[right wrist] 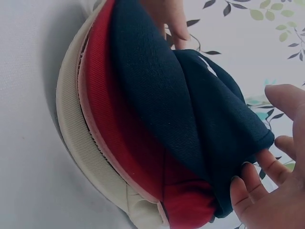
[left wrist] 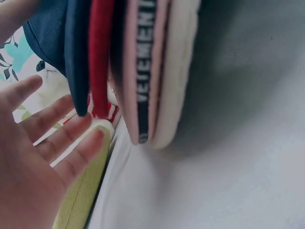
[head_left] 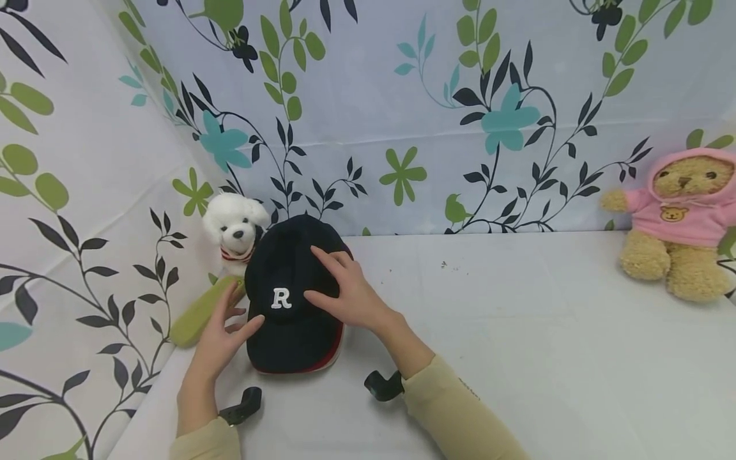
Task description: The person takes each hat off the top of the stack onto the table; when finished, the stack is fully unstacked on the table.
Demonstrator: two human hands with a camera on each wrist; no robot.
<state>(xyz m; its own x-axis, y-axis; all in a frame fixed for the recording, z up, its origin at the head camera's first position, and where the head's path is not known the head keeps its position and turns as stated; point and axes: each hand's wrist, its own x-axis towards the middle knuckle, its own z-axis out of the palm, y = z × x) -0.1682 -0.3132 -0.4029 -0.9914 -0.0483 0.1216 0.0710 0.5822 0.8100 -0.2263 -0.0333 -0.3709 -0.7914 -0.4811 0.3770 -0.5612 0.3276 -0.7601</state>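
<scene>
So the navy fabric cap with a raised white R sits on the white table, above a red fabric cap and a cream fabric cap (yep, a whole stack). Left hand is spread wide at its left side, hard to tell if it's touching. Right hand is wide too, fingertips against the crown's edge. A fluffy white plush dog and a long olive-green object are just left.
</scene>
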